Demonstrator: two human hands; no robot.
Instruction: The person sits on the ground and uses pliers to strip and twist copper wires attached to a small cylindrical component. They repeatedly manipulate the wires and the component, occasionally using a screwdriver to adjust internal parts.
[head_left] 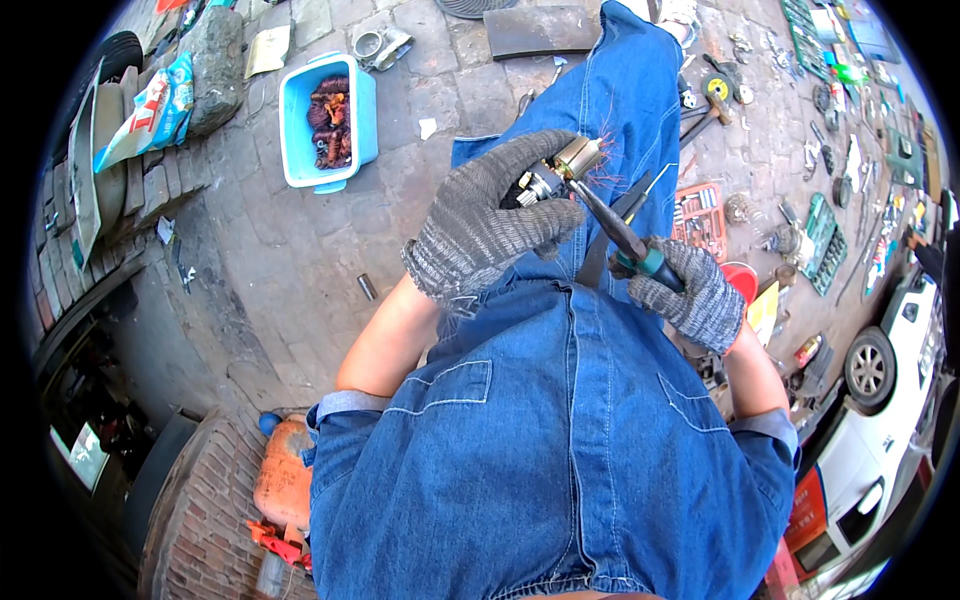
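Note:
My left hand (485,205), in a grey knit glove, is closed around a motor armature (578,156) with a copper-coloured commutator end, a small toothed gear and fine loose copper wires sticking out. In my right hand (692,298), also gloved, is a long-nosed tool (612,222) with a dark tapering shank and a green-and-black handle. Its tip meets the armature close to the commutator end; exact contact is hard to make out. Below it a dark blade-like tool (594,260) lies across my lap on the blue denim clothing (625,120).
A light blue bin (362,120) holding reddish-brown coiled parts stands on the paving at left. To the right lie an orange tool case (700,222), a hammer (708,115), a green socket case (826,245) and scattered parts. A white car (890,400) is at far right, an orange gas cylinder (283,470) lower left.

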